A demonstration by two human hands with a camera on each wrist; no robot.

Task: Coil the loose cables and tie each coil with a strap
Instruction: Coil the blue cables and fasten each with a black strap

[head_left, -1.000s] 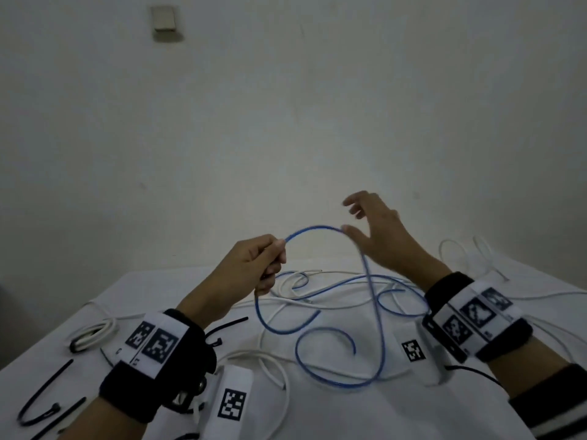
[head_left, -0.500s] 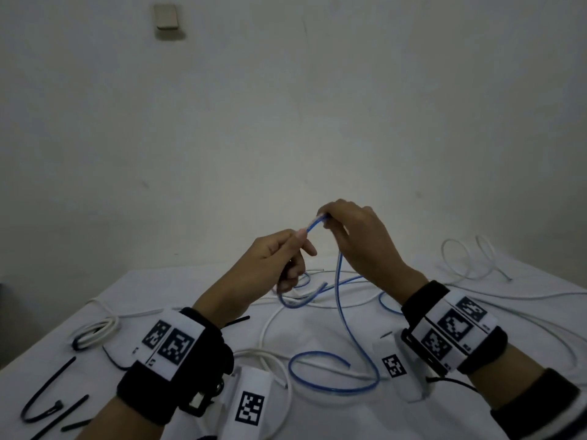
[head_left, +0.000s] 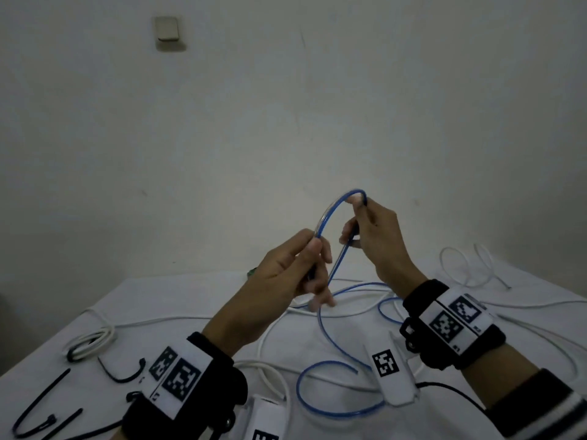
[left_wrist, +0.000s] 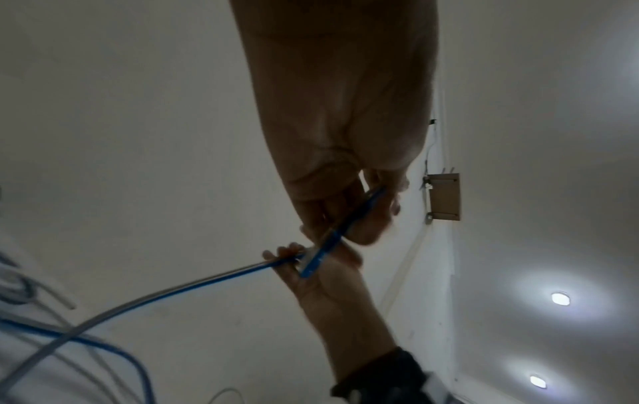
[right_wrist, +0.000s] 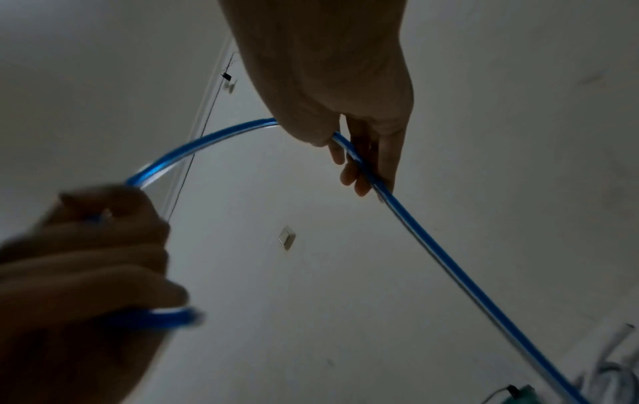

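Blue cable [head_left: 336,208] arched between left hand [head_left: 295,271] and right hand [head_left: 374,236] (both clamped on it) above the table [head_left: 190,300].

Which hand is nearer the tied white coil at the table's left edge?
Left. The left hand is raised to the right of the white coil, gripping the blue cable; the right hand holds it farther right.

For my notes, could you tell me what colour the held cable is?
Blue cable, clearest in the right wrist view.
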